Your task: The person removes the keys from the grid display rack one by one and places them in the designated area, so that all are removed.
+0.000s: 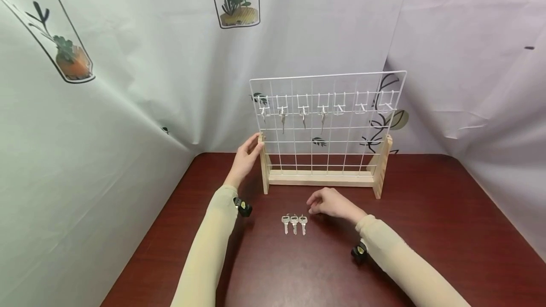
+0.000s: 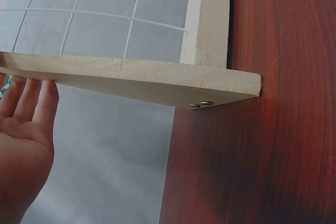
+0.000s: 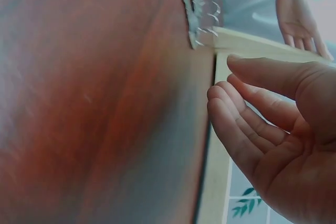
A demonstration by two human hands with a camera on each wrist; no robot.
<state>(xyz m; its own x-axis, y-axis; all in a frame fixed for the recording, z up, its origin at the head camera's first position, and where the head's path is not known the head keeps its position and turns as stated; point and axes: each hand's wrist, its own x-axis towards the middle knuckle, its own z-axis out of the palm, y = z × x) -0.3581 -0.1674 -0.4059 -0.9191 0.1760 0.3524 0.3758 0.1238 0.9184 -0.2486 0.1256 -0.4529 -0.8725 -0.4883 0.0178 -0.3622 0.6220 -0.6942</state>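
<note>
one hand, the left grip, sits furthest left in my head view, its fingers resting extended against the outer face of the left post of a wire rack. i read that as a steadying touch rather than a clench: my left wrist view shows fingertips laid on the wood, though i cannot make out the thumb there. the post stands on the bench, and i suspect it is braced because so light a frame could shift when something is hung on it.

going right, four hanging keys are on the rack, one to a hook, starting from the left end, an order i take to be deliberate. in front of the rack, three loose keys lie flat on the bench in a side-by-side row, heads toward the rack, blades pointing away from it. laid so, i judge, each head is simple to pinch.

just right of that row is the right grip, released and holding nothing: in my right wrist view the thumb stands apart from loosely curved fingers. i'd guess it is low so the keys are within reach. further right, three bare hooks match the loose keys in number. last comes the right post, tied to the left one by a wooden crossbar.
</note>
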